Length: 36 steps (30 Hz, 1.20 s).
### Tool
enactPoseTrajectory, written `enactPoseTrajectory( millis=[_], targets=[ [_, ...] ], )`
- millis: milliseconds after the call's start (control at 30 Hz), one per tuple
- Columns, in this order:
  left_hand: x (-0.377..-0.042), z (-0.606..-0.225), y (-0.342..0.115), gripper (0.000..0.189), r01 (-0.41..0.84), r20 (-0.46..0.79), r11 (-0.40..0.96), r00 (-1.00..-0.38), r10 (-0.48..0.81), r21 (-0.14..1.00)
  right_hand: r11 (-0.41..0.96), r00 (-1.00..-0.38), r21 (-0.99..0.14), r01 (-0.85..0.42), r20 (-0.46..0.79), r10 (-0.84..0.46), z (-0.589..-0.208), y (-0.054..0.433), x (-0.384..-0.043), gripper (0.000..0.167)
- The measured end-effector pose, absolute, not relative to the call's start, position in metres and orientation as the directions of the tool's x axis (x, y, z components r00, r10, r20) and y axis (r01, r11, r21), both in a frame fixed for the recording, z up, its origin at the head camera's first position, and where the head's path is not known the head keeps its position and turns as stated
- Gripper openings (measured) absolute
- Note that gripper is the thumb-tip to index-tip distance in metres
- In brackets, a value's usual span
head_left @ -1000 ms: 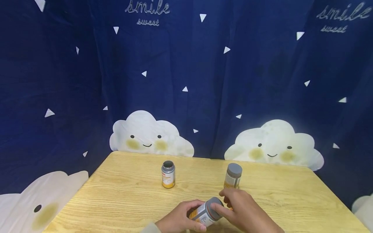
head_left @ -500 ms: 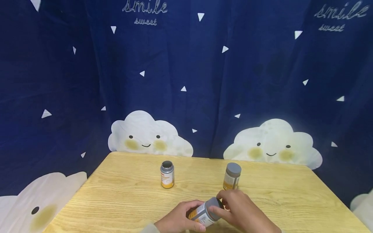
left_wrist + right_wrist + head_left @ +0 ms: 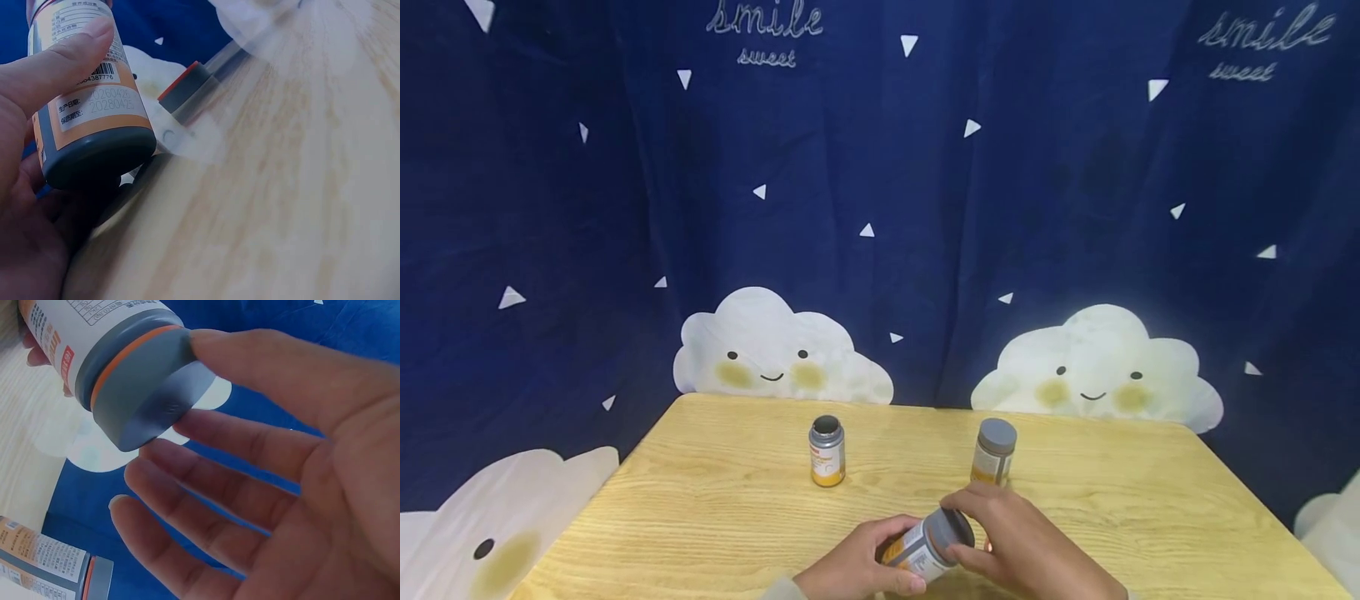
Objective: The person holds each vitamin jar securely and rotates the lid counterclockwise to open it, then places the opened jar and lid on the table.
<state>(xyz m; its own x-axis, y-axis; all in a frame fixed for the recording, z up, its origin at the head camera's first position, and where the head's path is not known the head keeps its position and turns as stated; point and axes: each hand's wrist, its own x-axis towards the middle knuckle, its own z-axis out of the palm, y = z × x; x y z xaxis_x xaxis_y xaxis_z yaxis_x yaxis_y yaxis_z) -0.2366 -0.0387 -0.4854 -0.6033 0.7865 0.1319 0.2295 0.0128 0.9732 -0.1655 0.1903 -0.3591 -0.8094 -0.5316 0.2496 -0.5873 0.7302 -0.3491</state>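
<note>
In the head view, my left hand (image 3: pixel 857 560) grips a pill bottle (image 3: pixel 917 552) with an orange and white label, tilted with its cap toward the right. Across the label lies my left thumb (image 3: pixel 75 53) in the left wrist view. My right hand (image 3: pixel 1026 542) pinches the bottle's grey cap (image 3: pixel 140 384) between thumb and fingers. An orange-red ring shows at the cap's lower edge, and the cap is on the bottle. In the right wrist view the outer fingers extend beside the cap without visibly touching it.
An uncapped bottle (image 3: pixel 827 454) stands upright at the back left of the wooden table (image 3: pixel 737 508). A capped bottle (image 3: pixel 993 454) stands behind my right hand. A grey cap-like piece (image 3: pixel 187 87) with a red edge shows beyond the held bottle. A blue curtain (image 3: pixel 850 167) hangs behind.
My right fingers have shifted round the cap, with the index finger moving left over its top edge. The left hand keeps its hold on the bottle. The view has turned slightly.
</note>
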Motion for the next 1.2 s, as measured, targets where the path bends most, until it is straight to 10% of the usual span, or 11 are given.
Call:
enactPoseTrajectory(
  millis=[600, 1200],
  targets=[
    [-0.2366, -0.4846, -0.0384, 0.052, 0.185, 0.097, 0.022, -0.607, 0.789, 0.983, 0.828, -0.922, -0.408, -0.384, 0.215, -0.322, -0.3605, 0.1866, -0.1656, 0.050],
    [-0.2377, -0.4861, -0.0376, 0.052, 0.180, 0.112, -0.003, -0.596, 0.795, 0.984, 0.683, -0.789, -0.400, -0.611, 0.248, -0.561, -0.3566, 0.1937, -0.1654, 0.028]
  ],
)
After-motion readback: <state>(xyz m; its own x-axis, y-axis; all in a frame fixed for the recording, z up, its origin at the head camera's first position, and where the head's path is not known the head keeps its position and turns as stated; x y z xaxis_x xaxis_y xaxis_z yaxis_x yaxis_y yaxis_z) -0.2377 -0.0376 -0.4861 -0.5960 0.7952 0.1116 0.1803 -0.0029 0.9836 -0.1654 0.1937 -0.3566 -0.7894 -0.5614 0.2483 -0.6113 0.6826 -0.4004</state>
